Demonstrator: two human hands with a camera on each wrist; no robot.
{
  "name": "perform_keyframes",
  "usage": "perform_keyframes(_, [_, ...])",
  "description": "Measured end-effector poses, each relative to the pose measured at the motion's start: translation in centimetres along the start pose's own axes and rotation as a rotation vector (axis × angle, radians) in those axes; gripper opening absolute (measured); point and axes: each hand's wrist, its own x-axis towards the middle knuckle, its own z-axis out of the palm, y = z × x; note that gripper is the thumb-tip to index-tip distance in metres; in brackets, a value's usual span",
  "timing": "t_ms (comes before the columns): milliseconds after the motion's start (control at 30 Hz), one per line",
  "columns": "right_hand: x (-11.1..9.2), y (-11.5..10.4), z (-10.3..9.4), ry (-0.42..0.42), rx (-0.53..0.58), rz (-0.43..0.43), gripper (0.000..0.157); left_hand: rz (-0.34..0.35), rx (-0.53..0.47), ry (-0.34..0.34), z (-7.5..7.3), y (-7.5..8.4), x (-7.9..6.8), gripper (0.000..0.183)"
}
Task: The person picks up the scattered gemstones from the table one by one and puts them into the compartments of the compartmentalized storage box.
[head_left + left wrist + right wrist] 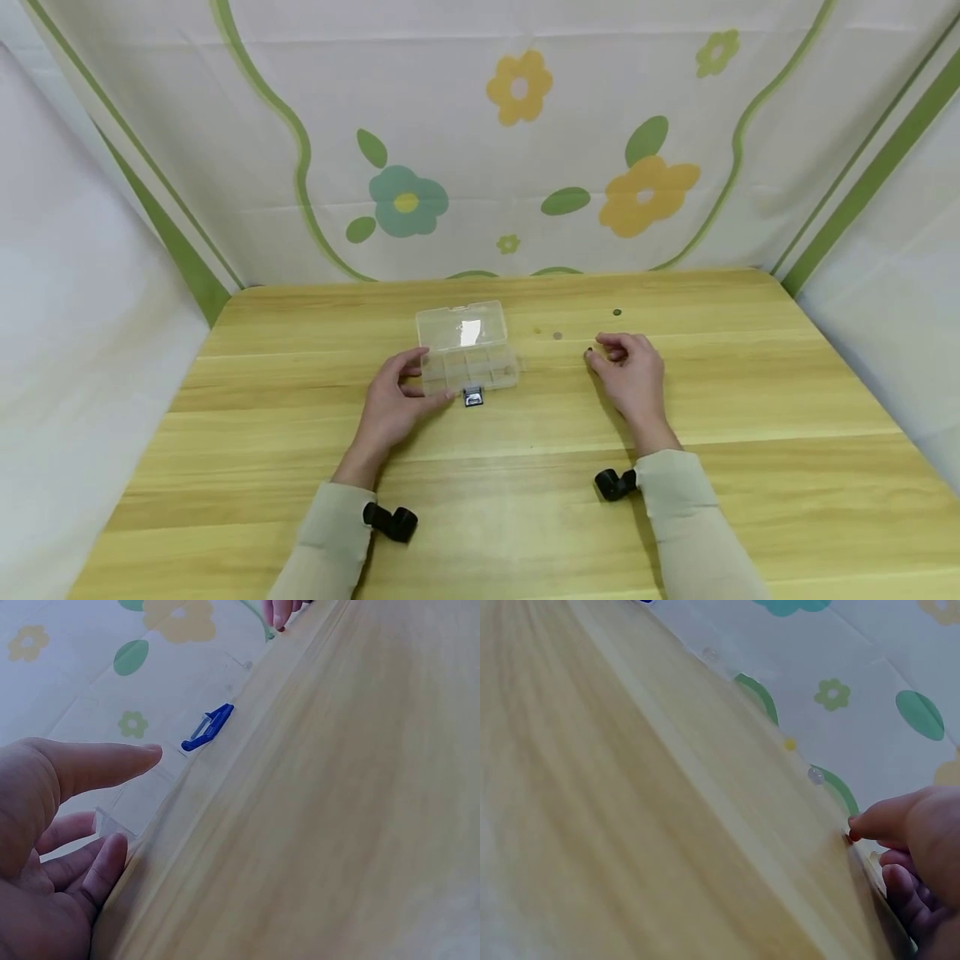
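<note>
A clear plastic compartment box (pixel 480 367) stands on the table with its lid (pixel 442 329) raised at the back. My left hand (pixel 392 398) holds the box's left end, fingers at the side and thumb along the front edge. Beside that thumb, a blue latch (pixel 472 397) sits at the box's front. To the right, my right hand (pixel 632 379) is low over the table, with a tiny dark reddish bead (pixel 853 835) at the thumb tip. Its index fingertip stands a little apart from the thumb, and the other fingers curl loosely.
Between the box and my right hand lie a small yellow bead (pixel 537 331) and a greyish clear bead (pixel 557 336). Farther back is a dark green bead (pixel 617 312). A flower-printed cloth (pixel 450 125) hangs behind the wooden table (pixel 487 517).
</note>
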Motion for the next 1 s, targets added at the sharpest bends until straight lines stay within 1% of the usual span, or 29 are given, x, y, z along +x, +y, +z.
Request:
perform_keyframes(133, [0.1,0.18,-0.01,-0.014,-0.043,-0.012,0.031,-0.004,-0.003,-0.004,0.1,0.02,0.16,0.082])
perform_keyframes(267, [0.15,0.35,0.07,-0.021,-0.062,-0.02,0.032,-0.012,0.002,-0.006,0.16,-0.01,0.16,0.082])
perform_keyframes(567, [0.45,0.23,0.07,-0.04,-0.064,-0.04,0.033,-0.005,0.002,0.012,0.28,-0.24,0.13,0.082])
perform_keyframes(800, [0.17,0.5,-0.4,-0.036,-0.082,-0.015,0.031,-0.007,-0.006,-0.008,0.59,-0.18,0.04,0.081])
perform_keyframes(1000, [0.32,0.28,0.02,-0.041,-0.071,-0.041,0.03,-0.006,0.001,-0.001,0.16,-0.28,0.24,0.081])
